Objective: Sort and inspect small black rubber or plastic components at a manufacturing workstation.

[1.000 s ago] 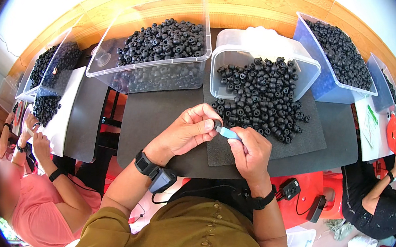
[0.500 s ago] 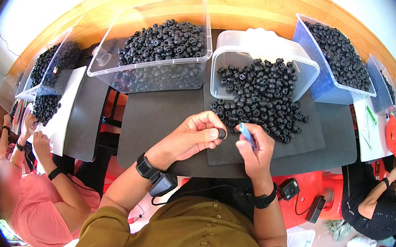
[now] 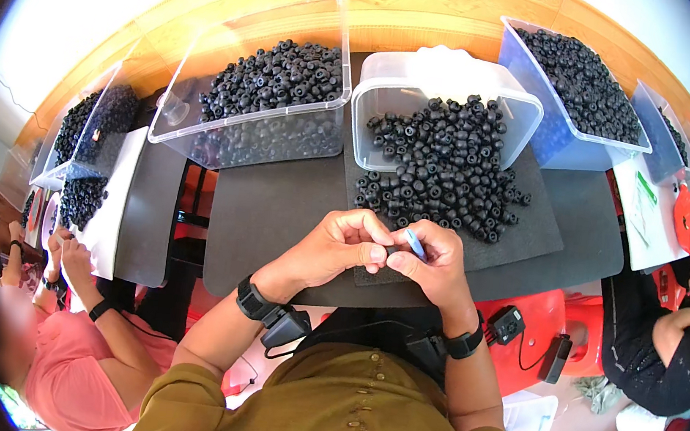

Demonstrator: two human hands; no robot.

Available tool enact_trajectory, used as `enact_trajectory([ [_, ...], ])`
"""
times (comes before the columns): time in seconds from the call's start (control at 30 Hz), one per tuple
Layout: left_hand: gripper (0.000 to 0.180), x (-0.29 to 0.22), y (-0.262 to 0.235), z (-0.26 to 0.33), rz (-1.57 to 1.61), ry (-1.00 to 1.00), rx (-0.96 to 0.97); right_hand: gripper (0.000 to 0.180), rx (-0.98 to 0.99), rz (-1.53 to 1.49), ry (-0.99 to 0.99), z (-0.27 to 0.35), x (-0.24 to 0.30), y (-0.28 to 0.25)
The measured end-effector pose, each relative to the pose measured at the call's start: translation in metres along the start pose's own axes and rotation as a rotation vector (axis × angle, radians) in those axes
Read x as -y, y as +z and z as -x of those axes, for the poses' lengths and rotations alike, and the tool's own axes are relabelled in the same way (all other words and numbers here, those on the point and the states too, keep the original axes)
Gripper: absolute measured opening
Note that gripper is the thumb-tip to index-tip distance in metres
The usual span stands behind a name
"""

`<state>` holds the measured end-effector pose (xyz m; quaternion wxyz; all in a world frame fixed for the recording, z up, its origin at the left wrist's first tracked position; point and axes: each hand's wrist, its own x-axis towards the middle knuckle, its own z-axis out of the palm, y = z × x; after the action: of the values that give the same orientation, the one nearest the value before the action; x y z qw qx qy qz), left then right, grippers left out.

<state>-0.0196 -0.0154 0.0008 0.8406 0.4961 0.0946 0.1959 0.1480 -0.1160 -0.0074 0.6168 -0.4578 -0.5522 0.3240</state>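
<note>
My left hand [image 3: 343, 248] pinches one small round black plastic piece [image 3: 390, 251] between thumb and fingers, and most of it is hidden. My right hand [image 3: 435, 264] closes around a slim blue tool [image 3: 415, 244]. Only a short part of that tool shows between thumb and forefinger, so its tip cannot be made out. Both hands meet over the near edge of a dark mat, fingertips against the black piece. Just beyond them lies a heap of similar black pieces [image 3: 450, 185], spilling from a clear bin [image 3: 361, 132] tipped on its side.
A clear bin of black pieces [image 3: 243, 137] stands to the left, and a bluish one [image 3: 578, 153] to the right. The mat [image 3: 535, 229] lies on a dark table [image 3: 278, 208]. A co-worker in pink [image 3: 90, 357] sits at the left, another in black [image 3: 652, 361] at the right.
My hands have come together, the right one moving left and the blue tool now at the black piece. The view has shifted slightly.
</note>
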Motion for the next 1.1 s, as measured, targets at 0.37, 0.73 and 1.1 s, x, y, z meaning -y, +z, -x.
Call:
enact_trajectory([
  [0.37, 0.016, -0.005, 0.004, -0.002, 0.248, 0.002, 0.03, 0.011, -0.425, -0.001, 0.064, 0.002, -0.002, 0.005],
  [0.73, 0.018, -0.144, -0.041, -0.008, -0.872, 0.748, -0.667, 0.017, -0.617, 0.166, -0.029, 0.004, -0.008, 0.001],
  [1.1, 0.024, -0.016, 0.017, -0.025, -1.541, 0.326, -0.109, 0.009, -0.604, 0.219, -0.048, 0.0, -0.006, 0.006],
])
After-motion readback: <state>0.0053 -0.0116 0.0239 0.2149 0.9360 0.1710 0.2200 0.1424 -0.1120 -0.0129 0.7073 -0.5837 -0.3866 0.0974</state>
